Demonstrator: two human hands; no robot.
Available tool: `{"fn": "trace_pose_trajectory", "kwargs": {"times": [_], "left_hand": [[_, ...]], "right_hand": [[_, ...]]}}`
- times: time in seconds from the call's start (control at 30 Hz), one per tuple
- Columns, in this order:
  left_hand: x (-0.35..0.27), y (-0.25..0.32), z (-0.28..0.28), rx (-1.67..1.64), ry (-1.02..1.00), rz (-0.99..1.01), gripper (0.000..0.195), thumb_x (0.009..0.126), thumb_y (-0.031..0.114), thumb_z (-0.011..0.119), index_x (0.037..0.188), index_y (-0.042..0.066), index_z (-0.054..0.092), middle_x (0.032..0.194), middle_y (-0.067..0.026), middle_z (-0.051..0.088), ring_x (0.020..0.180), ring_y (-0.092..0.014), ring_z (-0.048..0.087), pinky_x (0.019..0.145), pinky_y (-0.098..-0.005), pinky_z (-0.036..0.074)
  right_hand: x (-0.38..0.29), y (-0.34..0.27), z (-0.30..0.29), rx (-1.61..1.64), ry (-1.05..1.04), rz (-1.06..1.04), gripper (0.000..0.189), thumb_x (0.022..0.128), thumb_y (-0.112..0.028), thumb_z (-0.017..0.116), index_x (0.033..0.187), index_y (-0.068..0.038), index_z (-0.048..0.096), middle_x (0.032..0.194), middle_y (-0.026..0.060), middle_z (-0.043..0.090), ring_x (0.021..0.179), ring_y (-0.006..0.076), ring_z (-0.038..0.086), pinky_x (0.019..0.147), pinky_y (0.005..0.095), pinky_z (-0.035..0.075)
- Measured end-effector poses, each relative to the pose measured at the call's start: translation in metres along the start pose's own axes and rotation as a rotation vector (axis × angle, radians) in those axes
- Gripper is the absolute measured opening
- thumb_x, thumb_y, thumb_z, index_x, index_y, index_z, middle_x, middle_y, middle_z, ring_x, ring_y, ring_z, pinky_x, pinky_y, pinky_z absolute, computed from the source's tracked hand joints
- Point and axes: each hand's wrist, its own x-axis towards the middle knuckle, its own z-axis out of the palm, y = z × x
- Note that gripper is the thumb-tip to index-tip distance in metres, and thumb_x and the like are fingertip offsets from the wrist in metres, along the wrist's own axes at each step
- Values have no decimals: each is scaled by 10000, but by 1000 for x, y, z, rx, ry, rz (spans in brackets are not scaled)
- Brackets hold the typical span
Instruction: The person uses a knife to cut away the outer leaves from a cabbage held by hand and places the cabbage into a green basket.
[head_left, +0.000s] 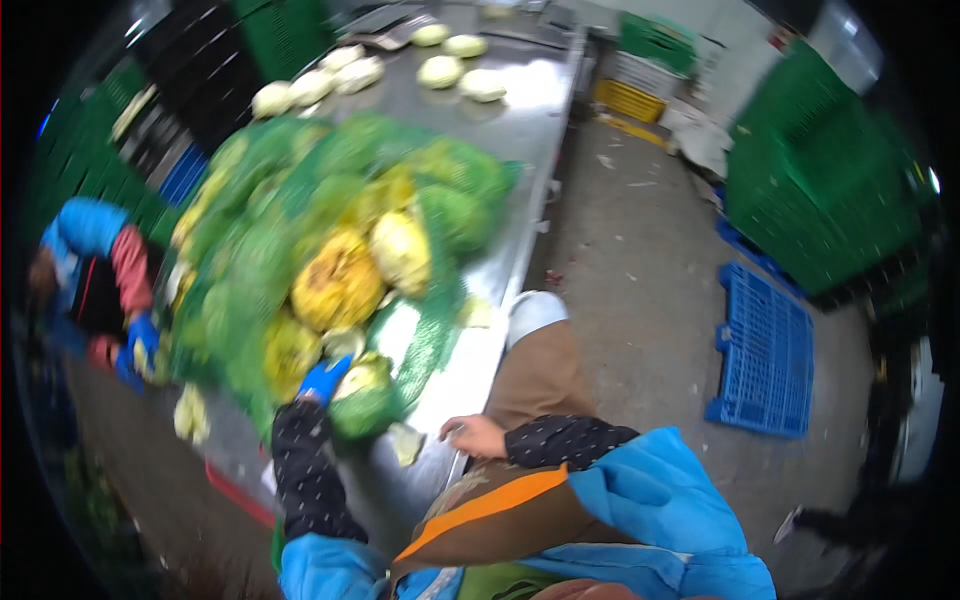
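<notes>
My left hand (322, 381), in a blue glove, is against the upper left side of a green cabbage (366, 411) near the metal table's front edge. Green netting appears to cover the lower part of that cabbage. Bare and partly curled, my right hand (478, 436) is at the table's right edge, beside a loose leaf (406, 444). Blur hides whether its fingers hold something small. Just beyond my left hand, a large green mesh sack (255, 247) full of cabbages lies spread out. From its opening show a yellow-brown cabbage (339, 281) and a pale yellow one (401, 251).
Trimmed pale cabbages (440, 71) sit at the table's (525, 112) far end. A co-worker's blue-gloved hand (142, 341) holds leafy pieces at left. Green crates (825, 172) and a blue plastic pallet (769, 349) stand on the floor at right.
</notes>
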Motion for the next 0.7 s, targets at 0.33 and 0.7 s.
{"fn": "trace_pose_trajectory", "kwargs": {"times": [0.33,0.7], "left_hand": [[45,-52,-5,-536,-110,-273,471,875,422,667,1023,-25,674,919,-61,677,806,-148,591,750,-295,466],[-35,280,74,-221,530,378,186,927,29,554,1092,7,638,1087,-97,652,1014,-193,597,906,-317,456]], "right_hand": [[13,-31,-12,-785,44,-686,501,698,-154,674,1173,-48,557,1069,132,582,1042,322,540,889,410,454],[-20,54,-384,-417,635,-11,555,728,-330,751,1177,-43,596,1000,127,693,907,270,672,819,372,528]]}}
